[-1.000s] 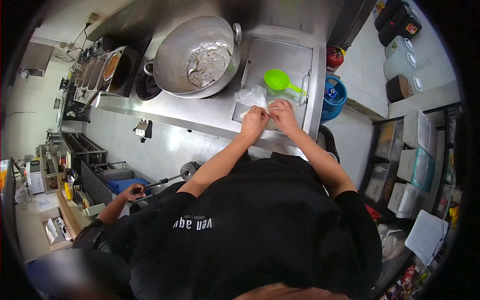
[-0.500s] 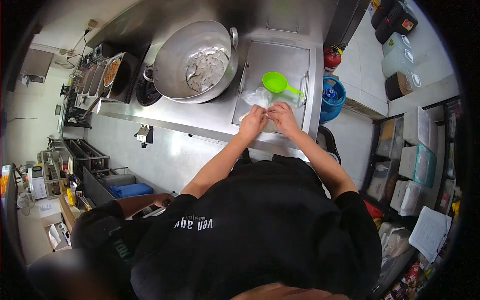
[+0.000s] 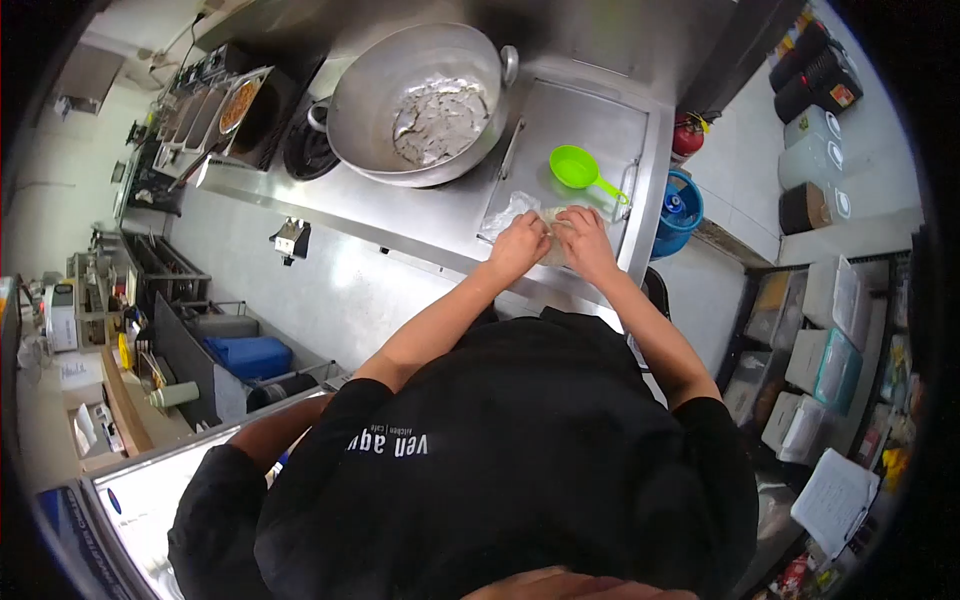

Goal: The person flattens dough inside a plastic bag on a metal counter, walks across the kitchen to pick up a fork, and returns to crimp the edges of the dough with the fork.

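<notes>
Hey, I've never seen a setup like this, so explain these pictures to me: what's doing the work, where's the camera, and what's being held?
There's no machine here: a person works with bare hands. One camera, worn on the head, looks forward and down, so the black shirt fills the lower middle and the edges curve. The left hand and right hand meet over a crumpled clear plastic bag, pinching it with their fingertips; its contents are hard to make out. Just beyond lies a lime-green round scoop with a handle. To the left, on the shiny steel counter, stands a big silver metal pot. The arm at lower left is another person's.
</notes>
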The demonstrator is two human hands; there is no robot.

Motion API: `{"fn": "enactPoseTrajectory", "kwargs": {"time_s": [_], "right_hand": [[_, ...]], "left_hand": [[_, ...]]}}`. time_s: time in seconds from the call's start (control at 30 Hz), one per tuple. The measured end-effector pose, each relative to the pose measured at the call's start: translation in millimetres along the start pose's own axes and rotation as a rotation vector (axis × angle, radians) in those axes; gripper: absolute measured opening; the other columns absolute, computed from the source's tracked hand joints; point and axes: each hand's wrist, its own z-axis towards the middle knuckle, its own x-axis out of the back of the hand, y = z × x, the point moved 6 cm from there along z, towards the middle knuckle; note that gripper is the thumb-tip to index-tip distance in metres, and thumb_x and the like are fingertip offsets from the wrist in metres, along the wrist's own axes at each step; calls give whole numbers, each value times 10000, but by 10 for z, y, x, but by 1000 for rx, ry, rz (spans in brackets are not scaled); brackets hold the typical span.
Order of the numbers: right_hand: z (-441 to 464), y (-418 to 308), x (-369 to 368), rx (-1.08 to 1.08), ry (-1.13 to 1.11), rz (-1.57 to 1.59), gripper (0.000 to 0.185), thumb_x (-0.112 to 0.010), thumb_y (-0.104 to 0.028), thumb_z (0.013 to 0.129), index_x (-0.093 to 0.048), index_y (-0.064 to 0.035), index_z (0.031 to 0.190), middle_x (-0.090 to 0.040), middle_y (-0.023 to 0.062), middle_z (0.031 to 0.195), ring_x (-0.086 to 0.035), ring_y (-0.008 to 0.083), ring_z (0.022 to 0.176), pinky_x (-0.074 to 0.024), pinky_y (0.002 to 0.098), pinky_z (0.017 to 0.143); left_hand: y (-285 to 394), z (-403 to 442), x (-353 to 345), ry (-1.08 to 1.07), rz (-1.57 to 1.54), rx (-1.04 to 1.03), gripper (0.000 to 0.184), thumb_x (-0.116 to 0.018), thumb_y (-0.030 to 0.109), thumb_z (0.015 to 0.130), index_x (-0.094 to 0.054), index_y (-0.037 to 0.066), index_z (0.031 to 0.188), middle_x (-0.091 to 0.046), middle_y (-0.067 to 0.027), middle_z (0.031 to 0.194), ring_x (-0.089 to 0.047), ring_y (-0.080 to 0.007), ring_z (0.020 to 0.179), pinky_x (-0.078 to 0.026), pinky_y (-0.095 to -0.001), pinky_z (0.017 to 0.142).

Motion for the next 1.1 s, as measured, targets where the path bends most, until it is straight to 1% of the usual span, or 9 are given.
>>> {"fn": "enactPoseTrajectory", "kwargs": {"time_s": [0.13,0.23,0.4,0.47,0.6,0.73,0.9,1.03,1.1], "right_hand": [[82,-76,-32,20,-116,-19,225,-627,-132,777,-690,-123,993,-581,46,1107,-465,254,1180,-335,483,1017],[61,-66,-100,13,-164,-4,228,-629,-132,782,-685,-114,1003,-580,45,1120,-462,255,1197,-326,487,1027],[3,51,-200,-16,-118,93,267,-628,-95,783,-665,-94,1047,-575,66,1144,-486,280,1163,-352,460,997],[-17,57,-209,-38,-59,87,254,-668,-101,726,-677,-89,980,-584,58,1111,-505,284,1138,-340,470,1014],[29,42,-177,-108,-67,196,270,-678,-77,699,-674,-82,969,-583,70,1096,-505,286,1116,-361,445,988],[48,8,-157,-55,-69,96,284,-674,-47,659,-675,-80,941,-587,68,1067,-503,277,1097,-392,428,934],[47,27,-214,-14,18,16,159,-650,-71,679,-677,-54,835,-590,57,917,-528,270,1020,-410,425,886],[17,55,-253,-10,-26,65,166,-642,-60,661,-627,-10,819,-547,107,867,-522,307,946,-424,422,844],[6,59,-277,30,34,44,165,-636,-57,655,-611,-3,808,-532,116,861,-518,316,927,-428,422,831]], "left_hand": [[-76,-35,13,125,-155,156,210,-659,190,767,-623,17,880,-535,-144,1035,-571,-343,950,-484,-416,804],[-128,-52,-11,155,-280,147,213,-665,189,757,-627,9,863,-531,-153,1036,-567,-353,952,-480,-416,816],[-94,-53,-15,122,-311,122,231,-674,204,750,-628,6,860,-519,-153,1052,-572,-344,952,-478,-416,824],[-124,-40,-45,159,-336,166,236,-671,216,751,-630,6,853,-511,-143,1065,-573,-340,950,-479,-419,823],[-64,-74,16,163,-253,187,228,-658,217,755,-643,16,860,-498,-135,1081,-575,-327,947,-494,-420,800],[-68,-80,-37,160,-248,251,214,-646,208,757,-656,24,865,-492,-127,1090,-575,-307,957,-507,-411,781],[96,-68,172,268,-99,177,208,-643,224,772,-603,33,845,-482,-148,1087,-571,-327,960,-523,-436,725],[151,18,72,122,65,175,195,-620,218,780,-583,35,838,-524,-156,1036,-595,-347,917,-534,-457,670],[169,50,59,86,106,178,188,-607,209,781,-587,31,838,-556,-159,1002,-614,-348,882,-535,-461,661]]}}
